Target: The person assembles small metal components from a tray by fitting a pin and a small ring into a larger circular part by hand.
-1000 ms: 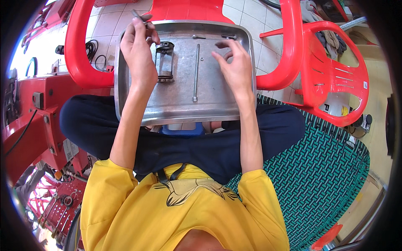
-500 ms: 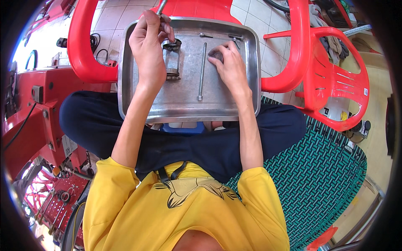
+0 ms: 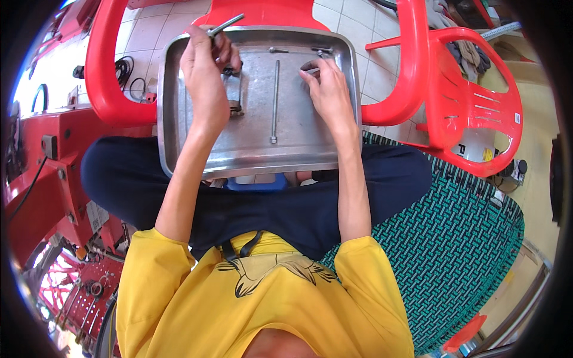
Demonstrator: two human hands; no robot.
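Note:
A long metal bolt (image 3: 228, 25) rises out of the fingers of my left hand (image 3: 206, 77), which is closed on it above the left part of a steel tray (image 3: 250, 162). Below those fingers lies a metal bracket-like part (image 3: 236, 108), partly hidden by the hand. My right hand (image 3: 329, 95) hovers over the tray's right side, fingers bent and thumb a little apart from the forefinger, with nothing visible between them. Between the hands a second long bolt (image 3: 275, 101) lies lengthwise. A short bolt (image 3: 278, 51) rests near the far wall; small dark hardware (image 3: 322, 51) lies beyond my right fingertips.
The tray stands on a red plastic chair (image 3: 401, 89) between its armrests. Another red chair (image 3: 477, 101) is at the right, beside a green woven seat (image 3: 430, 250). Red machinery (image 3: 54, 155) and a black cable (image 3: 124, 71) are at the left.
The bolt in my left hand has tipped over to the right, from steep to slanting. My right hand has shifted slightly, its thumb and forefinger closer together. The whole view has moved a little.

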